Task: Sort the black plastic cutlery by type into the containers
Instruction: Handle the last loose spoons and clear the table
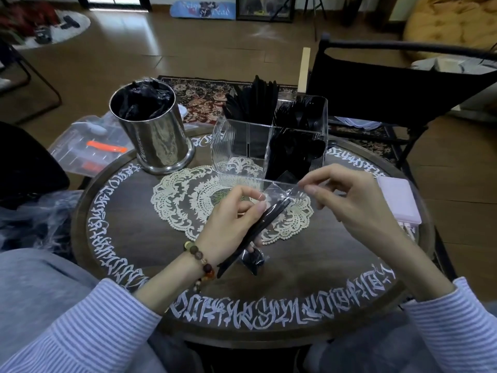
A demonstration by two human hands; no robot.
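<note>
metal can: far left on the round table, stuffed with wrapped black cutlery
left hand: fingers curled round a black cutlery pack – slim dark handles in a clear wrapper, held over the lace doily
clear organizer: just behind the hands, black cutlery standing in three compartments, near-left one looks bare
right hand: thumb and forefinger pinching the wrapper's top edge – other fingers loosely bent
pink box: right edge of the table
</note>
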